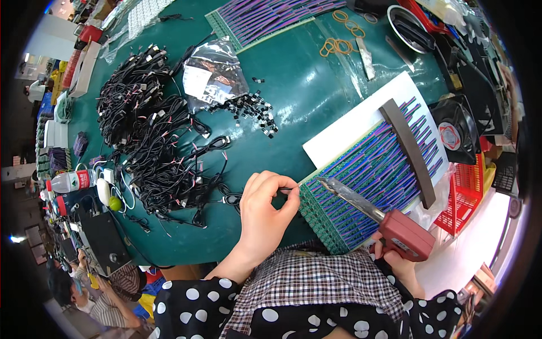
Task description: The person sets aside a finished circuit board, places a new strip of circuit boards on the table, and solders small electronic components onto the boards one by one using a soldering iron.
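Head view: a thin dark wire point(285, 188) is pinched between the thumb and forefinger of the left hand point(263, 217), just beside the left edge of a row of green boards point(323, 221). A red soldering gun point(407, 234) is gripped in the right hand point(395, 257), its barrel pointed left over the boards. These are laid partly on a white sheet point(326, 140) at the right of the green table point(285, 151), crossed by a dark brown bar point(410, 151). Black cables point(161, 150) are heaped at the left; small black plugs point(257, 110) are scattered near a clear plastic bag point(217, 65), farther off.
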{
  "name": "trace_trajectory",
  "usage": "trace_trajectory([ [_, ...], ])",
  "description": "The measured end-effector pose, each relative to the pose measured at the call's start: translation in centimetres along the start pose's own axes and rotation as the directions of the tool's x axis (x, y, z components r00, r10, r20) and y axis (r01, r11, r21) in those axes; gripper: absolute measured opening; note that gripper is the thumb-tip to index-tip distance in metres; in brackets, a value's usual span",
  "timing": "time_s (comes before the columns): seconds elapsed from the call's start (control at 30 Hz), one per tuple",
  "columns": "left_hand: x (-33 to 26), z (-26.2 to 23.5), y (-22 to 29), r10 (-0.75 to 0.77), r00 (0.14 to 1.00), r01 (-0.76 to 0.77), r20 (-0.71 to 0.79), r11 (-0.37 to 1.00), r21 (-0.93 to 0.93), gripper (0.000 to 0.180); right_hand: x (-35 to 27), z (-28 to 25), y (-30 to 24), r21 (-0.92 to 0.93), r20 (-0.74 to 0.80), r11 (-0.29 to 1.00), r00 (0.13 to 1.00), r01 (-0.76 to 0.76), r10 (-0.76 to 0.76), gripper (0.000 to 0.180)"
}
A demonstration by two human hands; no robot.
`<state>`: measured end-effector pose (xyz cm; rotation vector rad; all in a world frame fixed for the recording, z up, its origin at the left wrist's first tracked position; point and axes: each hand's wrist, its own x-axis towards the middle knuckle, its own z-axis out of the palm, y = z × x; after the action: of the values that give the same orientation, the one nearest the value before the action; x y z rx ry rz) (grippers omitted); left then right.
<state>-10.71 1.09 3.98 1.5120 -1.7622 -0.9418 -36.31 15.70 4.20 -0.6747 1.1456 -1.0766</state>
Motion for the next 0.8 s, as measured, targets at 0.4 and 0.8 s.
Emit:
trace_trajectory([
  [0.4, -3.3, -0.4, 4.0, -0.060, 0.792, 0.441, 0.608, 0.745, -0.500, 0.009, 1.7, 5.3, -4.8, -0.155, -0.008, 0.983, 0.995, -0.098, 0.098, 0.047],
  [0.8, -6.2, 0.1, 4.5, 0.024, 0.797, 0.349, 0.603, 0.797, -0.493, 0.010, 0.9, 7.3, -3.4, -0.061, -0.036, 0.994, 0.995, 0.090, -0.093, 0.043],
])
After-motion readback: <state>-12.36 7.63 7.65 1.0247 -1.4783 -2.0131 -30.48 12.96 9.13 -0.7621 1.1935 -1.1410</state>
